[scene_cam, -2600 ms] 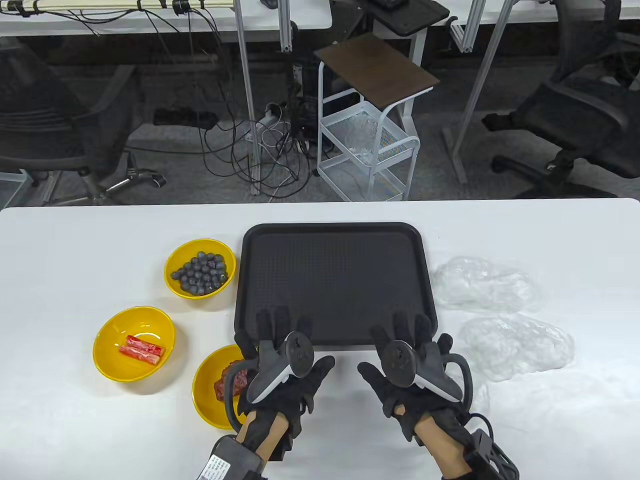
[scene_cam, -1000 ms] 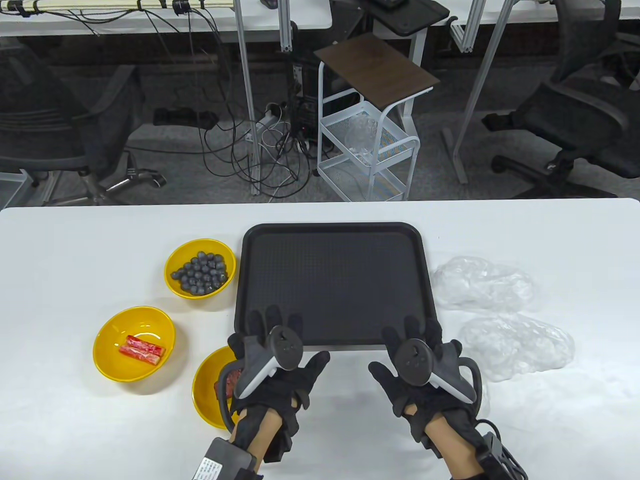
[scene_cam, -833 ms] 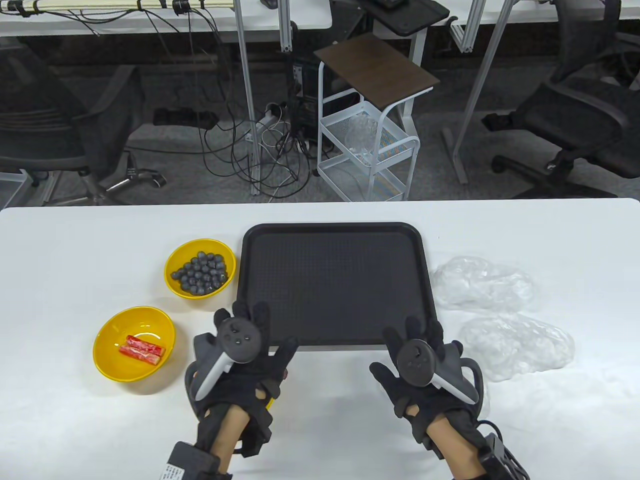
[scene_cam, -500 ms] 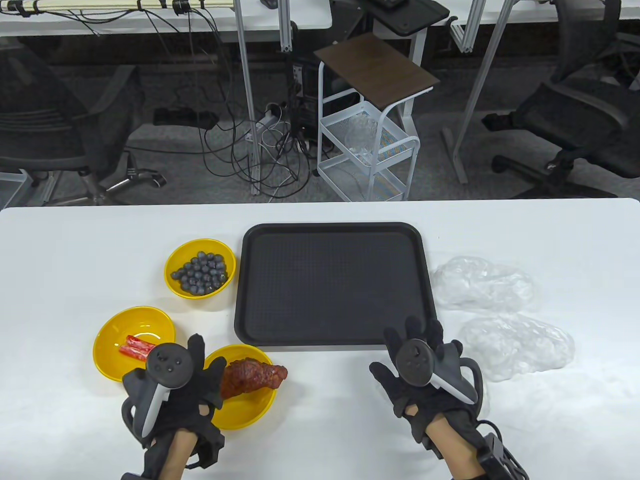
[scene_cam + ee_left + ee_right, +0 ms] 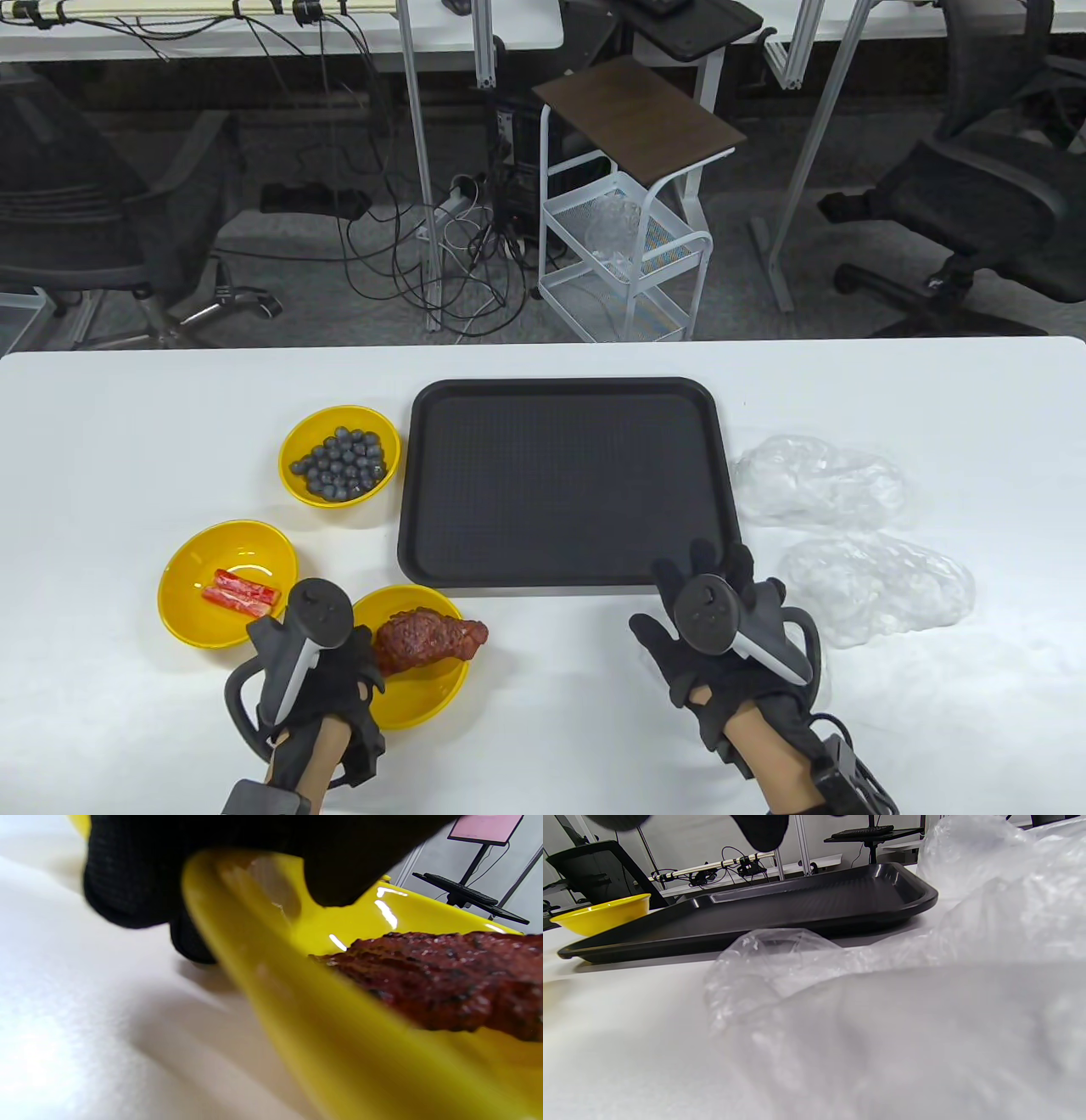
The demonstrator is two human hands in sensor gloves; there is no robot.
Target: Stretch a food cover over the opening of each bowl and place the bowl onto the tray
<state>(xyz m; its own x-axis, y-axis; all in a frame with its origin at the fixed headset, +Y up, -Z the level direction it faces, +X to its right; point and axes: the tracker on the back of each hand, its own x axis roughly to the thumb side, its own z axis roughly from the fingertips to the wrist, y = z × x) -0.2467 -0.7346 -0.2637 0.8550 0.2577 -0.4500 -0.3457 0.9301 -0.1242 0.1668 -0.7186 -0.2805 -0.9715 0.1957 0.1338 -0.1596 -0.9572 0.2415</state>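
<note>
Three yellow bowls stand left of the black tray (image 5: 564, 399): one with dark berries (image 5: 339, 458), one with red sticks (image 5: 227, 586), and one with a brown piece of meat (image 5: 428, 638) nearest me. My left hand (image 5: 361, 658) pinches the left rim of the meat bowl (image 5: 237, 942), thumb inside and fingers (image 5: 127, 878) outside. My right hand (image 5: 691, 594) lies with fingers spread at the tray's front right corner, holding nothing. Two crumpled clear food covers (image 5: 819, 480) (image 5: 874, 586) lie right of the tray; clear cover plastic (image 5: 882, 1005) fills the right wrist view.
The white table (image 5: 127, 424) ends a short way beyond the tray. Behind it stand a white wire cart (image 5: 628, 255), office chairs and cables on the floor. In the right wrist view, a yellow bowl (image 5: 602, 918) shows past the tray (image 5: 797, 904).
My left hand has swung left from the tray's front edge, uncovering the meat bowl, and has taken hold of its left rim. The right hand has barely moved.
</note>
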